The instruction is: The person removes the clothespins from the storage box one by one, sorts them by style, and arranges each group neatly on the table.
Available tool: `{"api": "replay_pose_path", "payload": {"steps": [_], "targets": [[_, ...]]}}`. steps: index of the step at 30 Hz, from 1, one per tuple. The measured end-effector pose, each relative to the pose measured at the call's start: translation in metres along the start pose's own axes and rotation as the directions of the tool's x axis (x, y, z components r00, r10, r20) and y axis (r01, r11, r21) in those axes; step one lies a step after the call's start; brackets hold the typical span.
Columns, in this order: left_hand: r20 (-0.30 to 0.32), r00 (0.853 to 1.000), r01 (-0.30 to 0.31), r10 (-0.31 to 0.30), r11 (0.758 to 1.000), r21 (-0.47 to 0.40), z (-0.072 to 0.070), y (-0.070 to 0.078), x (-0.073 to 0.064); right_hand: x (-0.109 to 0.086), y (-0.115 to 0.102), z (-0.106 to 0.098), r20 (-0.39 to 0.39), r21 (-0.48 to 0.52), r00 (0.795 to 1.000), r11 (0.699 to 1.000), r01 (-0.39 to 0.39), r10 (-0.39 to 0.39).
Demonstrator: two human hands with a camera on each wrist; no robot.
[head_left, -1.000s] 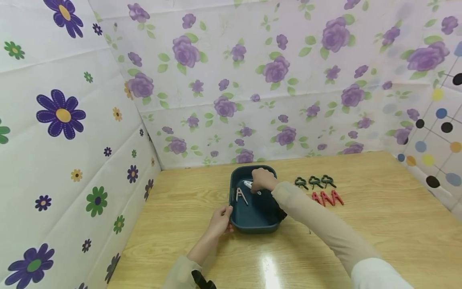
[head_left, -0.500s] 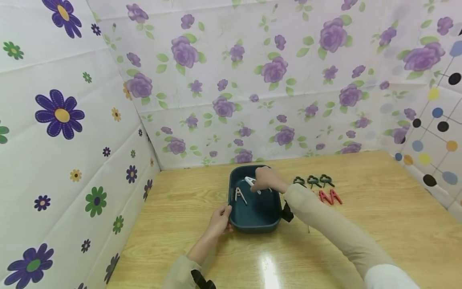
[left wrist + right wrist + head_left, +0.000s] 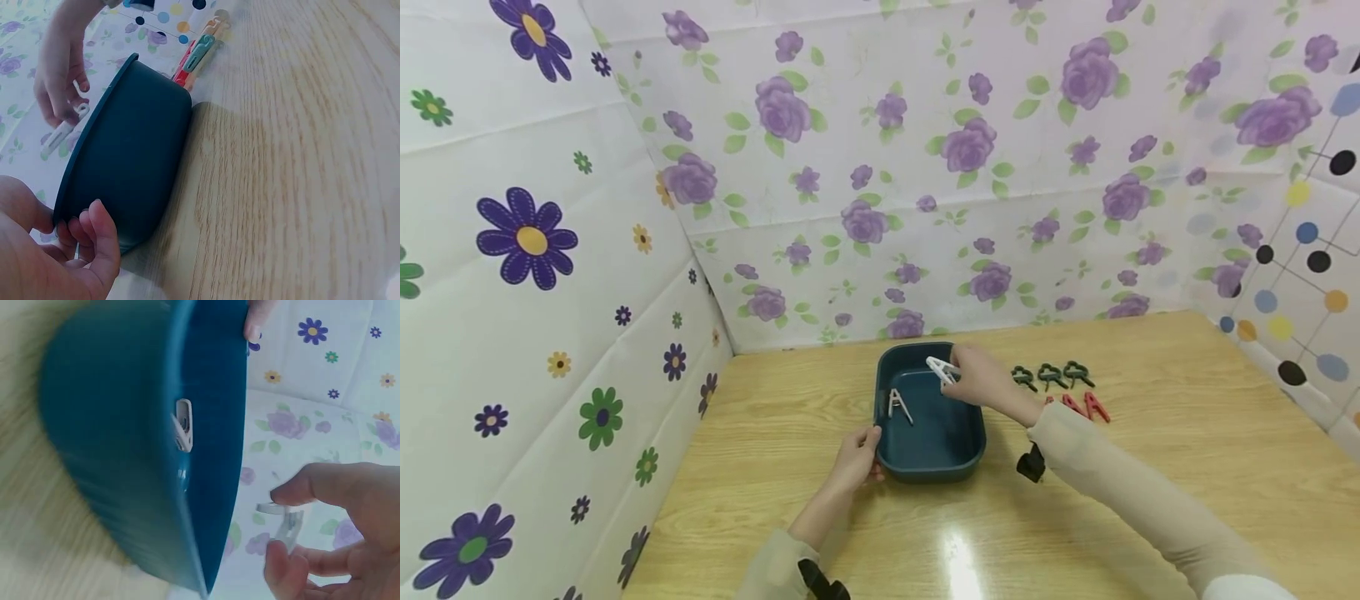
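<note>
A dark teal plastic bin stands on the table. My left hand grips its left rim, thumb at the edge and fingers curled against the outer wall. My right hand pinches a white clothespin over the back right part of the bin. In the right wrist view this white clothespin shows between thumb and fingertips, apart from the rim. A pale pinkish clothespin lies inside the bin near its left wall.
Right of the bin, a row of dark green clips lies on the wooden table, with red clothespins in front, partly behind the right forearm. An orange clip also shows in the left wrist view. Flowered cloth hangs behind the table.
My right hand has lifted the white clothespin up from inside the bin and moved to the right with it. The left hand and the bin have stayed in place.
</note>
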State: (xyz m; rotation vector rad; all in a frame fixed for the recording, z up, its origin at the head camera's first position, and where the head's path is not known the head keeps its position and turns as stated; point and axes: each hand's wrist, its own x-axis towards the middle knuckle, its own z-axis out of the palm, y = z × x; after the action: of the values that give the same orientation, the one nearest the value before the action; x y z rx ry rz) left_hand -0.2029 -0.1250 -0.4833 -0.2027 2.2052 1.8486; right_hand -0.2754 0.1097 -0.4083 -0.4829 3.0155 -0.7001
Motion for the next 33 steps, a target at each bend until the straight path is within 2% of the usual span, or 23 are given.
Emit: {"api": "replay_pose_path", "payload": {"steps": [5,9,12,17,20,24,27,33], "targets": [[-0.001,1.0,0.002,-0.002,1.0,-0.004,0.0,-0.001,0.001,-0.016,0.01,-0.004,-0.081,0.005,0.996,1.0,-0.02,0.02],[0.01,1.0,0.0,0.0,1.0,-0.008,0.0,0.0,-0.001,-0.027,0.022,-0.008,-0.115,0.029,0.993,0.999,-0.026,0.029],[0.02,1.0,0.001,0.0,1.0,-0.013,0.0,0.007,-0.006,-0.036,0.032,-0.011,-0.124,0.036,0.992,0.999,-0.025,0.029],[0.031,1.0,0.005,-0.005,1.0,-0.012,0.0,0.017,-0.013,-0.053,0.05,-0.016,-0.055,0.087,0.996,0.994,-0.061,0.066],[0.03,1.0,0.001,-0.001,1.0,-0.013,0.0,0.01,-0.008,-0.062,0.062,-0.015,-0.012,0.084,0.997,0.993,-0.078,0.08],[0.02,1.0,0.001,-0.001,1.0,-0.005,0.0,-0.001,0.0,-0.072,0.079,-0.011,-0.013,-0.003,0.997,0.997,-0.082,0.082],[0.016,1.0,0.005,-0.005,1.0,0.0,0.0,-0.004,0.002,-0.078,0.089,-0.01,0.0,-0.053,0.994,0.992,-0.112,0.112],[0.019,1.0,-0.001,0.001,1.0,0.0,0.0,-0.003,0.002,-0.089,0.107,-0.013,0.096,-0.023,0.982,0.987,-0.158,0.16]]}}
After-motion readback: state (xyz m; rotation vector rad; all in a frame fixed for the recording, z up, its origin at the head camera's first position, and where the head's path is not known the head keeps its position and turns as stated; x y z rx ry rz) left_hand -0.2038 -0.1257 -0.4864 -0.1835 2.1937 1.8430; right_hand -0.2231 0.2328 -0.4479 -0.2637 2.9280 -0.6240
